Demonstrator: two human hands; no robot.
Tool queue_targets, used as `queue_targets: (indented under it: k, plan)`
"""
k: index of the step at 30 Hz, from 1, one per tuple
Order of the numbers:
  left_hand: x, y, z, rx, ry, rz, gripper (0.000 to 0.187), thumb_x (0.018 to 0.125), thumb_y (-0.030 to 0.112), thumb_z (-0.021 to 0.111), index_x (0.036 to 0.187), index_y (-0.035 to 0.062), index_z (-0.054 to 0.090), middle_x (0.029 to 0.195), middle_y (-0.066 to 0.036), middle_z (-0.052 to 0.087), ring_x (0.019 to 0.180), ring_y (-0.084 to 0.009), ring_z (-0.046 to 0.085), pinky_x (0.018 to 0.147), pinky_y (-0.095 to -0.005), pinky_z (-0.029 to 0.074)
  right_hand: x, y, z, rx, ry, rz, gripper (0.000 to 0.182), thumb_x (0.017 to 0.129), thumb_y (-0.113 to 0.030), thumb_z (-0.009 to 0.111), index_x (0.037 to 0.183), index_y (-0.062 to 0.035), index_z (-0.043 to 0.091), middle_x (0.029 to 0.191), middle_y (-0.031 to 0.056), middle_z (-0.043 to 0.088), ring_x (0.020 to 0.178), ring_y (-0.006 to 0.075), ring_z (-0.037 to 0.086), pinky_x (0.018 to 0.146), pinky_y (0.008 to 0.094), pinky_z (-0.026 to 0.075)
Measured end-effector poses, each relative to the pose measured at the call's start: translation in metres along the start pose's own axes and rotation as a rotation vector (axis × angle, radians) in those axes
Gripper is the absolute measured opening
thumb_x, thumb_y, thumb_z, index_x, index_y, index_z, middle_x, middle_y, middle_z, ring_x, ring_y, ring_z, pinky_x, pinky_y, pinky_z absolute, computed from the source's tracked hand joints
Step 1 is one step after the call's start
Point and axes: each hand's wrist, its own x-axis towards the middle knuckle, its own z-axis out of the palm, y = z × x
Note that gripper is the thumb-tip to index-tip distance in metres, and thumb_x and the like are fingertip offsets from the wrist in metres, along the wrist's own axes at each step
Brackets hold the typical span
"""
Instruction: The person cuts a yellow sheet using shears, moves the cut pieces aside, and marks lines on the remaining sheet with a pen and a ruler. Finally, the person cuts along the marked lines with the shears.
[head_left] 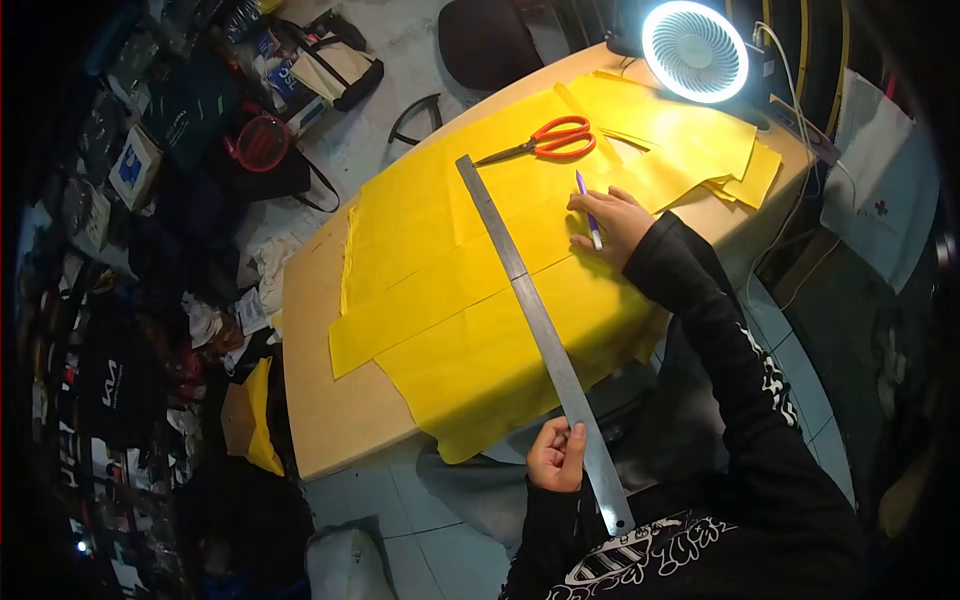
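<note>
Yellow fabric (pixel 430 250) lies spread over the wooden table and hangs over its near edge. A long metal ruler (pixel 540 325) crosses the fabric diagonally, its lower end past the table's edge near the body. My left hand (pixel 558 455) grips the ruler near that end, thumb on top. My right hand (pixel 612 225) is over the fabric right of the ruler, with a purple and white pen (pixel 587 205) held at its fingers. Red-handled scissors (pixel 545 141) lie beyond, with their blade tips near the ruler's far end.
A lit round fan (pixel 695 52) stands at the table's far right, cables beside it. Folded yellow pieces (pixel 700 150) lie before it. A dark chair (pixel 490 45) is behind the wooden table (pixel 340 430). Bags and clutter fill the left.
</note>
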Motion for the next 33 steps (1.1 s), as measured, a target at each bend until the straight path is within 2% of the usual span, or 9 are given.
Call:
queue_targets:
  k: [7,10,13,33]
  plan:
    - [0.01,-0.004,0.003,-0.076,-0.018,0.012,0.013,0.092,0.006,0.06,0.101,-0.0021,0.056,0.081,0.001,0.059,0.066,-0.0001,0.046,0.058,-0.0147,0.034,0.0,0.003,0.003,0.009,0.015,-0.01,0.042,0.083,-0.027,0.068,0.117,-0.0092,0.05,0.12,0.0135,0.06,0.113,0.0307,0.055,0.107,0.0478,0.032]
    - [0.013,-0.002,0.003,-0.045,-0.017,0.024,0.012,0.091,0.007,0.061,0.098,-0.0009,0.056,0.075,0.005,0.054,0.062,0.0021,0.041,0.055,-0.0143,0.03,0.001,0.004,0.002,-0.01,-0.01,-0.001,0.043,0.083,-0.028,0.068,0.117,-0.0094,0.05,0.122,0.013,0.059,0.115,0.0305,0.054,0.107,0.0475,0.032]
    - [0.011,0.0,0.004,-0.032,-0.014,-0.016,0.013,0.093,0.007,0.059,0.101,-0.0022,0.056,0.077,0.003,0.056,0.063,0.0008,0.043,0.056,-0.0147,0.032,0.001,0.007,0.006,0.001,0.076,-0.07,0.041,0.083,-0.031,0.068,0.114,-0.0099,0.051,0.109,0.012,0.063,0.099,0.0294,0.06,0.105,0.0442,0.033]
    - [-0.004,0.0,0.001,-0.015,-0.049,-0.018,0.012,0.094,0.006,0.057,0.102,-0.0019,0.055,0.076,0.004,0.055,0.062,0.0015,0.041,0.055,-0.0147,0.03,0.001,0.006,0.006,-0.026,0.086,-0.063,0.04,0.083,-0.031,0.067,0.113,-0.0098,0.052,0.106,0.0121,0.063,0.1,0.0292,0.06,0.104,0.0441,0.034]
